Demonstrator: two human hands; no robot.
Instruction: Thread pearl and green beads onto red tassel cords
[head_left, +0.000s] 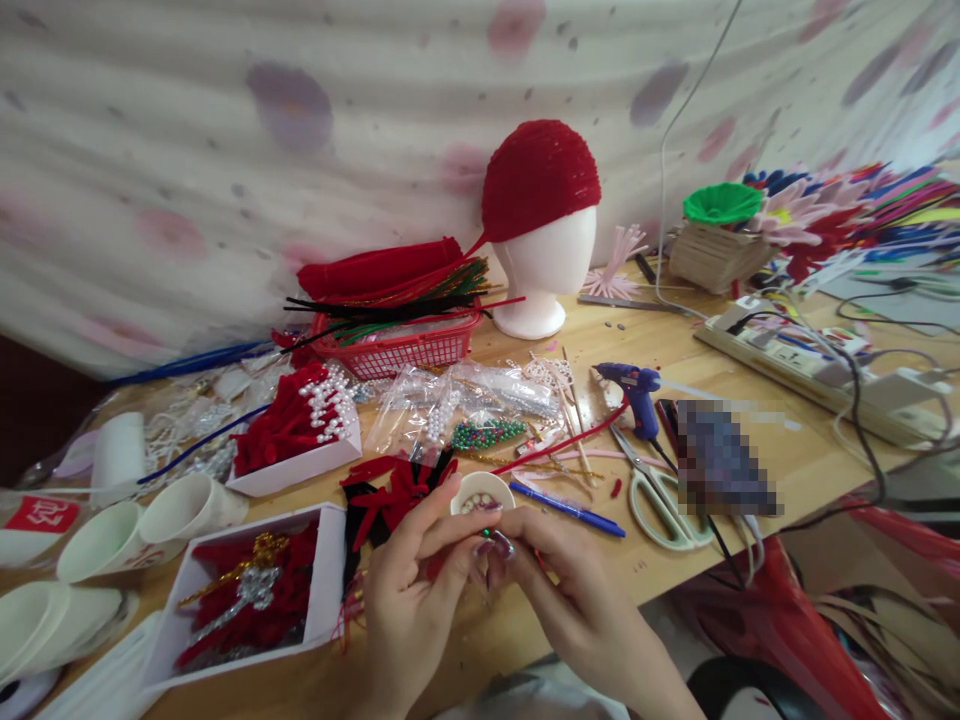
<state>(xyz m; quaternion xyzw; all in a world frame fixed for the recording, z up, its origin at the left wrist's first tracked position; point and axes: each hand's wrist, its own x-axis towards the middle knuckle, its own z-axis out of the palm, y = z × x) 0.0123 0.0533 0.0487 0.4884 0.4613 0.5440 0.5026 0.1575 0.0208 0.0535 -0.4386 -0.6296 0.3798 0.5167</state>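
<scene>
My left hand (420, 590) and my right hand (574, 590) meet at the front of the table with their fingertips pinched together. A small green bead (486, 534) shows at the left fingertips, right against those of the other hand. What the right fingers pinch is too small and covered to make out. Just beyond the fingers stands a white cup (459, 507) with round pearl beads (478, 499) in it. Dark red velvety pieces (397, 497) lie left of the cup. A blue pen (570, 508) rests to its right.
White boxes (328, 560) of red pieces and several paper cups (184, 508) stand left. Behind are a red basket (405, 350) and a foam head (544, 260) in a red cap (540, 175). Scissors (660, 495), a blue glue gun (637, 390) and a power strip (795, 370) lie right.
</scene>
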